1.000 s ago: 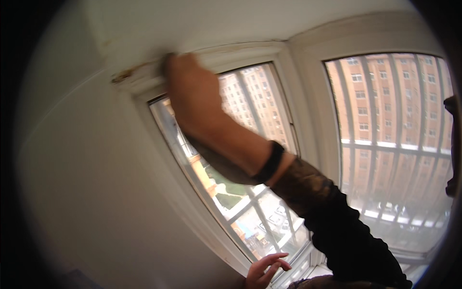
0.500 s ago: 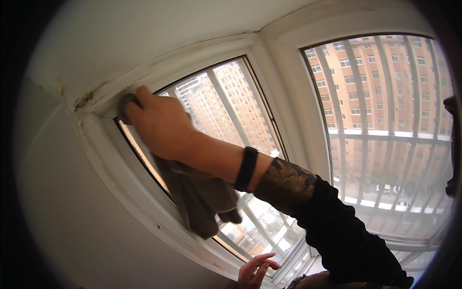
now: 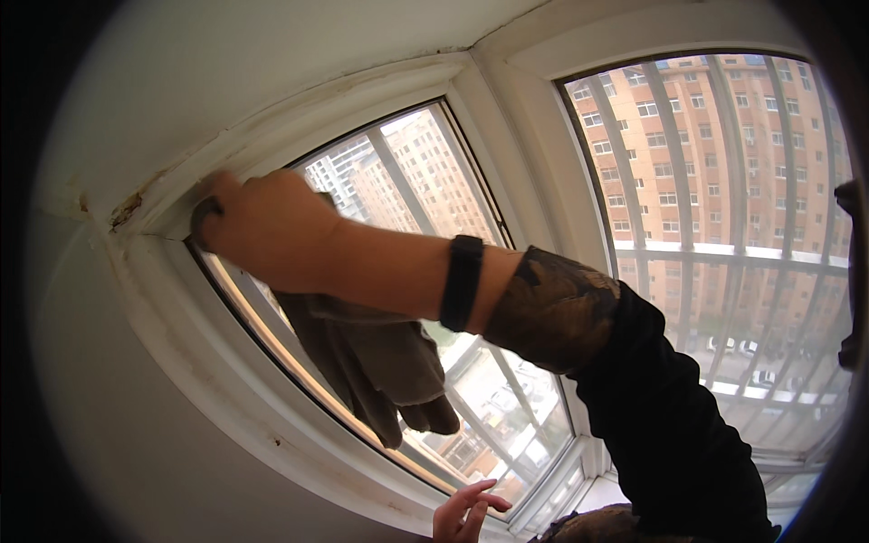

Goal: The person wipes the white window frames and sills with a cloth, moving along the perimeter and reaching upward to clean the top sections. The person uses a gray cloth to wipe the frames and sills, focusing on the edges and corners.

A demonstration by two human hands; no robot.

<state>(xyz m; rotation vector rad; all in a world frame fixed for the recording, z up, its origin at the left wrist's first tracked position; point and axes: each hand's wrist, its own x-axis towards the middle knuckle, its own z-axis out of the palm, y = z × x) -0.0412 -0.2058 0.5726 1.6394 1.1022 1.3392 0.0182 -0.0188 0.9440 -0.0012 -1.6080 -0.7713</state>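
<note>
My right hand (image 3: pixel 281 233) reaches up to the top left corner of the window frame, its fingers wrapped round a grey-brown cloth (image 3: pixel 385 362). A bunched part of the cloth shows at the fingertips by the frame. The rest hangs down in folds below the wrist, in front of the glass. A black band (image 3: pixel 462 284) circles that wrist, below a black sleeve with a camouflage cuff. At the bottom of the view, near the lower window frame, my left hand (image 3: pixel 466 513) is raised with its fingers apart and nothing in them.
The left window (image 3: pixel 425 172) has a white frame with stained, cracked edges. A damaged patch (image 3: pixel 127 210) marks the corner beneath the ceiling (image 3: pixel 272 54). To the right, a second window (image 3: pixel 697 181) shows bars and tall buildings outside. A plain wall (image 3: pixel 118 389) borders the left side.
The whole view has shifted slightly, and my right hand stays at the frame's top corner, still holding the cloth. The cloth's hanging end has swung a little rightward against the window. My left hand remains low.
</note>
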